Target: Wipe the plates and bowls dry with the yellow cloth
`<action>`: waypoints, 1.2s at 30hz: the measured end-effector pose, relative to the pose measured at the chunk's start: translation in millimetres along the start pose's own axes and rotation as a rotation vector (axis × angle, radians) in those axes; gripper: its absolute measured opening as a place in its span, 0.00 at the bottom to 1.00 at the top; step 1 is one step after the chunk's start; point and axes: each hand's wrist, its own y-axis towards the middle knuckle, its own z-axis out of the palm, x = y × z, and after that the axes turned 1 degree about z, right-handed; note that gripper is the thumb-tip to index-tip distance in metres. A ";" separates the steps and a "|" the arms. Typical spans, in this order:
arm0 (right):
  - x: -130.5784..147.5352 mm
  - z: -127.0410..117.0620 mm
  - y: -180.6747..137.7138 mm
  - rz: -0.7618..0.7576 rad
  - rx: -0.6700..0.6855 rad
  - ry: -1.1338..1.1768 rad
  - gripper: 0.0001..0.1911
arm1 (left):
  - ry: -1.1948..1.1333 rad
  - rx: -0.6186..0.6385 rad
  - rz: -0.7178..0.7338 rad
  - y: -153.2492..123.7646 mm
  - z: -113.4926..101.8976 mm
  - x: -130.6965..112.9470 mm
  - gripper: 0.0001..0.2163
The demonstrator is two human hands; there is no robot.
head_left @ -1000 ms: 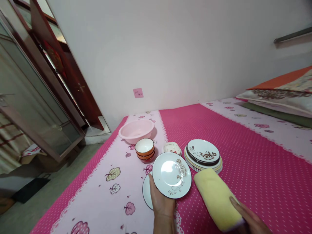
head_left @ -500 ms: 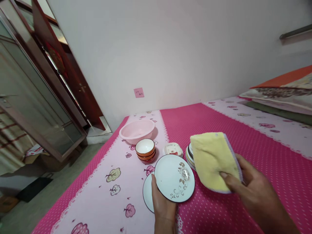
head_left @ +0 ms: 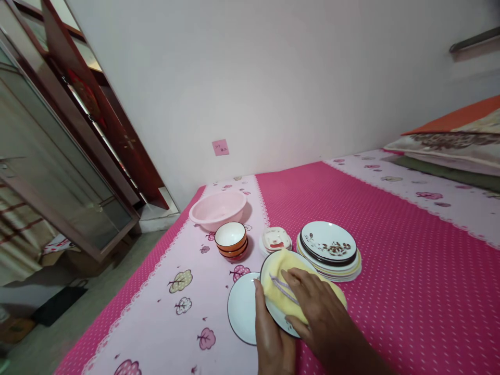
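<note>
Held plate (head_left: pixel 278 315), lower centre: most of its face under yellow cloth (head_left: pixel 274 284) and right hand (head_left: pixel 319 307).
Yellow cloth: middle covered by right hand.
Left hand (head_left: pixel 269 333): fingers hidden behind held plate; arm cut by bottom edge.
Right hand: palm hidden; arm cut by bottom edge.
Lying plate (head_left: pixel 241 310): right part blocked by left hand and held plate.
Plate stack (head_left: pixel 328 239): lower ones mostly rims, can't count.
Bowls (head_left: pixel 231 235): lower insides hidden.
Pink note (head_left: pixel 221 147), centre: writing too small to read.
Pillow pile (head_left: pixel 453 140), right: cut by right edge.
</note>
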 end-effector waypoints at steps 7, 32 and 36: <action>6.7 -30.8 13.0 -0.017 0.275 0.189 0.28 | 0.028 0.053 -0.029 -10.9 3.6 1.1 0.25; -47.0 -12.5 -11.7 0.008 0.127 -0.071 0.23 | 0.083 0.127 -0.021 -2.1 -14.6 0.0 0.27; -35.3 -10.0 -37.9 -0.018 0.128 0.018 0.24 | 0.099 0.082 0.064 3.3 -19.1 -5.5 0.26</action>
